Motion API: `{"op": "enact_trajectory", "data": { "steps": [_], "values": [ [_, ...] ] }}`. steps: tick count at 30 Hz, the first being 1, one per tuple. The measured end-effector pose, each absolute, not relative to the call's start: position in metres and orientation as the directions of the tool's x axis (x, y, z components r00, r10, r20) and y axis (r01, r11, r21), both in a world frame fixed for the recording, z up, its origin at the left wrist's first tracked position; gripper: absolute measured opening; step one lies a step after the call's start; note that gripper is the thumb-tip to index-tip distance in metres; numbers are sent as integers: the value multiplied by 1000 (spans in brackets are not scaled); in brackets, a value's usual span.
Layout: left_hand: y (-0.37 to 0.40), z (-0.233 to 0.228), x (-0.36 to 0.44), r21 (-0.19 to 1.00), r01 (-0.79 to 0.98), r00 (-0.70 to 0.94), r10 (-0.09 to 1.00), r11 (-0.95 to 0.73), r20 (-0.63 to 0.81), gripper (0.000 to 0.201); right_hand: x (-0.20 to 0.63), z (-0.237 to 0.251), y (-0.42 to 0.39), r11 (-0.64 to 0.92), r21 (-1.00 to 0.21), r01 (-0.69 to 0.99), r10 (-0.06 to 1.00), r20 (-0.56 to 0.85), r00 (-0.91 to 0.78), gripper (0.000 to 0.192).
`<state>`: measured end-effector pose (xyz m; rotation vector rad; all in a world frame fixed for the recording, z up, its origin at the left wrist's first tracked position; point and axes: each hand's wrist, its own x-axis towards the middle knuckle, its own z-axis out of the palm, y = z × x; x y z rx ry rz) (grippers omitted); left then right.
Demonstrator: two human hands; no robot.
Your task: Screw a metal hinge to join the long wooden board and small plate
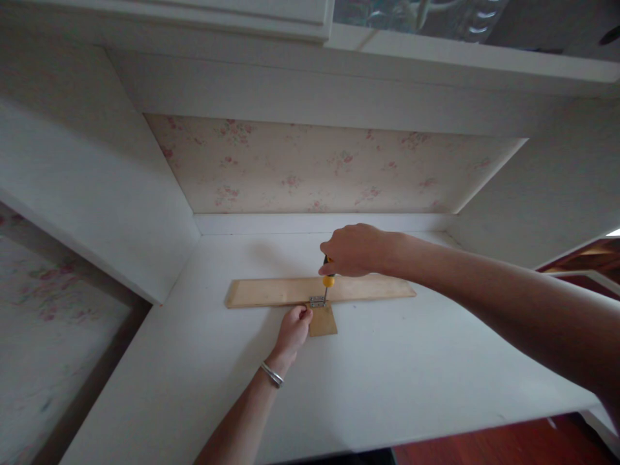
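Observation:
My right hand (pixel 356 248) is wrapped round the handle of a yellow and black screwdriver (pixel 329 281). The screwdriver stands nearly upright, its metal tip down at the right side of a small metal hinge (pixel 317 301). This hinge lies across the joint between a long wooden board (pixel 266 292) and a short wooden piece (pixel 323 321) in front of it. Close by on the left, my left hand (pixel 294 327) has its fingers closed at the short piece's left edge, beside the hinge. Whether its fingertips grip the wood or something smaller is hidden.
The wood lies on a white countertop (pixel 387 368). White side panels (pixel 140 161) and a flowered wall panel (pixel 300 168) enclose the back. Overhead is a white cabinet (pixel 194 16), with glassware (pixel 479 19) at upper right. Red flooring (pixel 484 442) shows beyond the front edge.

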<state>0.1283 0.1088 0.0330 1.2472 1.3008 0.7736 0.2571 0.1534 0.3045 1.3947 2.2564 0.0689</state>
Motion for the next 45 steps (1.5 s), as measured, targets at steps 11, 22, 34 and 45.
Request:
{"op": "enact_trajectory", "data": {
  "steps": [11,22,34,45],
  "values": [
    [109,32,128,948,219,177,947,229,-269,24,257,305,152,437,355,826,878,-367,-307,53],
    [108,36,128,944,221,169,944,245,-284,25,263,298,155,459,299,836,876,-311,-369,50],
    [109,33,129,948,215,169,947,236,-275,26,262,298,157,428,266,864,880,-342,-330,59],
    [110,28,126,950,196,179,943,244,-279,26,269,315,153,714,141,686,669,-429,-608,25]
  ]
}}
